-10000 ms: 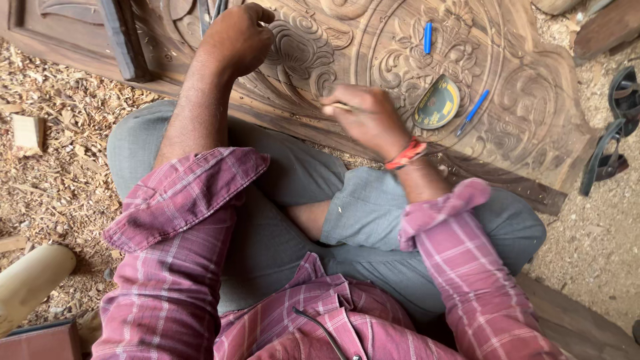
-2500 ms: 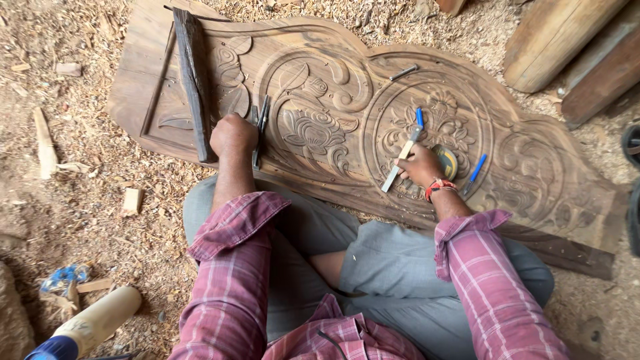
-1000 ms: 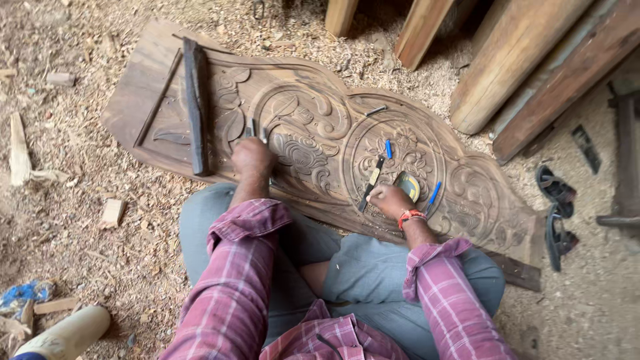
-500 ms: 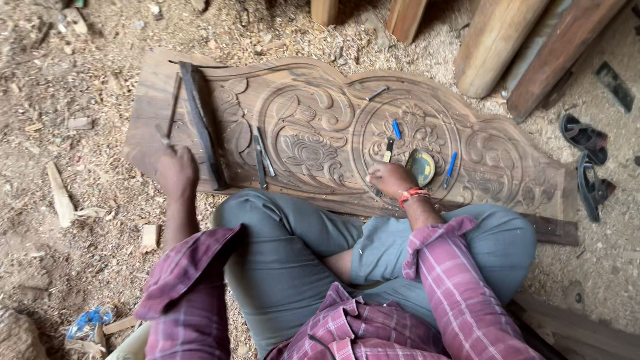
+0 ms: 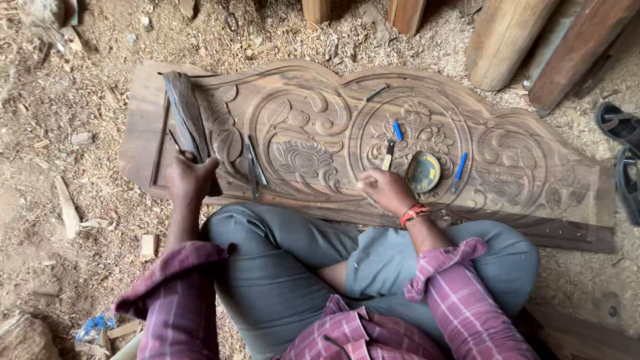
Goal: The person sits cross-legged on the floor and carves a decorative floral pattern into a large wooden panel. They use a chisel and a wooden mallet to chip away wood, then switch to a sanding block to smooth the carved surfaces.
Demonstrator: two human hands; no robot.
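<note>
Your left hand [image 5: 189, 179]: wrapped around the near end of the wooden bat [image 5: 187, 115].
Bat: long way points away from you.
Your right hand [image 5: 385, 190]: curled on the carved board [image 5: 533, 180]; grip unclear.

Shirt: pink-maroon plaid, both sleeves rolled to elbow. Trousers: grey. Right wrist: red-orange thread band [image 5: 415, 213]. Left hand [image 5: 189, 179] and right hand [image 5: 387, 191] bare, no gloves. Forearms uncovered below rolled cuffs.

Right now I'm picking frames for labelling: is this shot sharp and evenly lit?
Head view: soft, even daylight, no glare, only faint shadows; carved panel sharp; left hand on the wooden mallet and right hand slightly soft; edges bend a little from the wide lens.
</note>
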